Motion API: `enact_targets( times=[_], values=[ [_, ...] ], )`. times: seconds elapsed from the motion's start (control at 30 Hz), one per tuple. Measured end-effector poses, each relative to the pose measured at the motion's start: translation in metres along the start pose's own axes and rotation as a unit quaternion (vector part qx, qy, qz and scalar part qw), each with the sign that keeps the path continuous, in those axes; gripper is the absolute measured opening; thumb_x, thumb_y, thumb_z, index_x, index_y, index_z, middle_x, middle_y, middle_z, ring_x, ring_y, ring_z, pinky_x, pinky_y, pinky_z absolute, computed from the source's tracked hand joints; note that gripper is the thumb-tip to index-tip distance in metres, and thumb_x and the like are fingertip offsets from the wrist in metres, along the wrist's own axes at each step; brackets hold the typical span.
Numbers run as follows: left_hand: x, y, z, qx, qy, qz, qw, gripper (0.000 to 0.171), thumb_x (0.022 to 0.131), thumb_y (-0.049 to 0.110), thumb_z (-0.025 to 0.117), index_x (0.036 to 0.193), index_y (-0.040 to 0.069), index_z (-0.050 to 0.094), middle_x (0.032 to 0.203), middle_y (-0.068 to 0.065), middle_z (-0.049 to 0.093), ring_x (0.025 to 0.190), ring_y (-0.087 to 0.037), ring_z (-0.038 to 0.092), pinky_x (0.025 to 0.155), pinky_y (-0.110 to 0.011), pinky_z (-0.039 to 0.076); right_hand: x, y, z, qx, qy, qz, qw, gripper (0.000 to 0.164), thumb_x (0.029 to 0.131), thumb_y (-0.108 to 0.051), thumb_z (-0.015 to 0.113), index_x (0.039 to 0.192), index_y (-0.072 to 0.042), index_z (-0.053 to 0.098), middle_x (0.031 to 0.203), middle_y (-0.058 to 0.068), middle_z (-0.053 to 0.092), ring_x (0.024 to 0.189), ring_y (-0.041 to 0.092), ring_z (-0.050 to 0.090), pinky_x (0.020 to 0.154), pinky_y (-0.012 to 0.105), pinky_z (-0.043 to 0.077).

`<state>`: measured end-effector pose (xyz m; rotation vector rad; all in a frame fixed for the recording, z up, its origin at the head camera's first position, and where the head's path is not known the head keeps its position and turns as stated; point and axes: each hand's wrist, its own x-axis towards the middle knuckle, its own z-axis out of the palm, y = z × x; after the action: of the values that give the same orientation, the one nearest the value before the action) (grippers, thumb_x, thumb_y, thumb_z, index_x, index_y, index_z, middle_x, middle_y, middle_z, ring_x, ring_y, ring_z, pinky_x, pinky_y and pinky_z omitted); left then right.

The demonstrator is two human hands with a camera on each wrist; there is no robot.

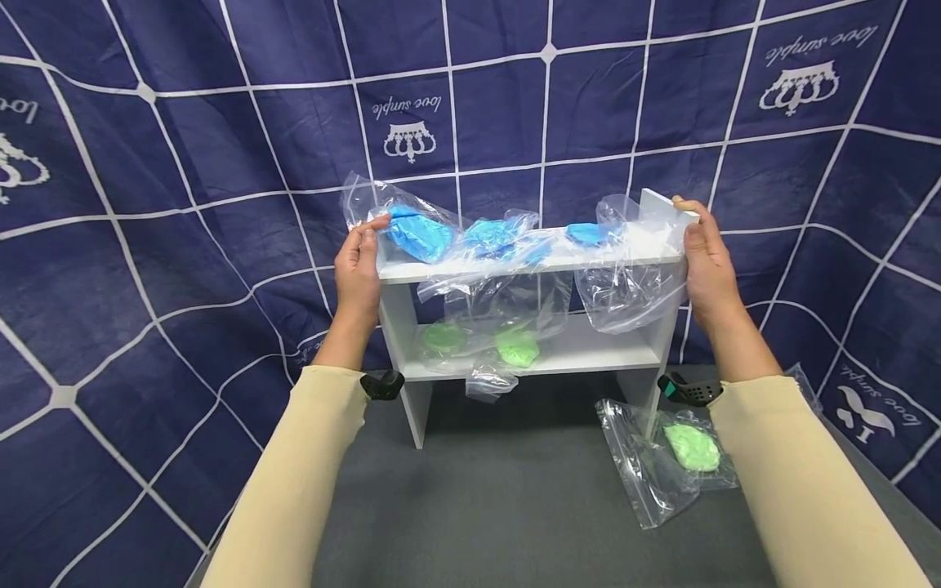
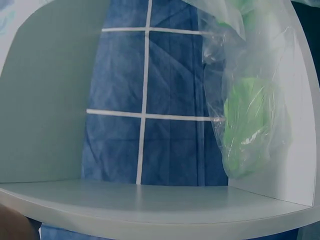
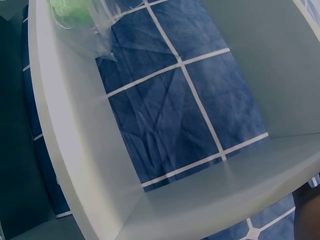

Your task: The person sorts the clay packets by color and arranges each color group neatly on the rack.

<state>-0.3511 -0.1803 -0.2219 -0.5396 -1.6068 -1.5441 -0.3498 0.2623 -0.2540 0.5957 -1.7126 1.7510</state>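
A white two-tier shelf (image 1: 534, 263) stands in front of me. My left hand (image 1: 358, 273) grips its upper left end, fingertips beside a clear zip bag of blue clay-like material (image 1: 421, 234). At the upper right end, my right hand (image 1: 709, 265) holds the side panel (image 1: 665, 204), fingers bent over its top edge. More bagged blue lumps (image 1: 491, 234) and a small blue piece (image 1: 586, 234) lie on the top tier. The lower tier bears bagged green lumps (image 1: 518, 347); in the left wrist view, one green lump (image 2: 246, 117) shows near the side wall. Both wrist views barely show the hands.
On the dark grey surface (image 1: 529, 490) at right lies a zip bag with a light green lump (image 1: 692, 447), near the shelf's right leg. An unfilled-looking bag part (image 1: 625, 290) hangs over the top tier's front edge. Blue cloth with white lines (image 1: 500, 106) surrounds the area.
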Motion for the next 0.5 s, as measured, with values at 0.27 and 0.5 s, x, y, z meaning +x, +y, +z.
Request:
enact_targets(
  times=[0.27, 0.5],
  values=[
    [-0.008, 0.017, 0.002, -0.003, -0.023, 0.0, 0.9997, 0.036, 0.106, 0.009, 0.032, 0.092, -0.016, 0.054, 0.136, -0.031, 0.057, 0.138, -0.036, 0.047, 0.117, -0.028, 0.03, -0.001, -0.002, 0.0, -0.015, -0.009, 0.007, 1.0, 0.041, 0.106, -0.034, 0.034, 0.144, -0.026, 0.048, 0.162, -0.002, 0.032, 0.142, 0.007, 0.03, 0.105, 0.011, 0.026],
    [-0.002, -0.007, 0.005, -0.015, -0.014, 0.04, 0.999, 0.033, 0.105, 0.004, 0.026, 0.092, -0.018, 0.049, 0.133, -0.036, 0.055, 0.137, -0.04, 0.046, 0.119, -0.03, 0.028, -0.001, -0.005, -0.001, -0.038, -0.005, 0.015, 0.999, 0.042, 0.106, -0.036, 0.034, 0.145, -0.027, 0.047, 0.163, -0.003, 0.031, 0.143, 0.007, 0.03, 0.107, 0.014, 0.024]
  ],
)
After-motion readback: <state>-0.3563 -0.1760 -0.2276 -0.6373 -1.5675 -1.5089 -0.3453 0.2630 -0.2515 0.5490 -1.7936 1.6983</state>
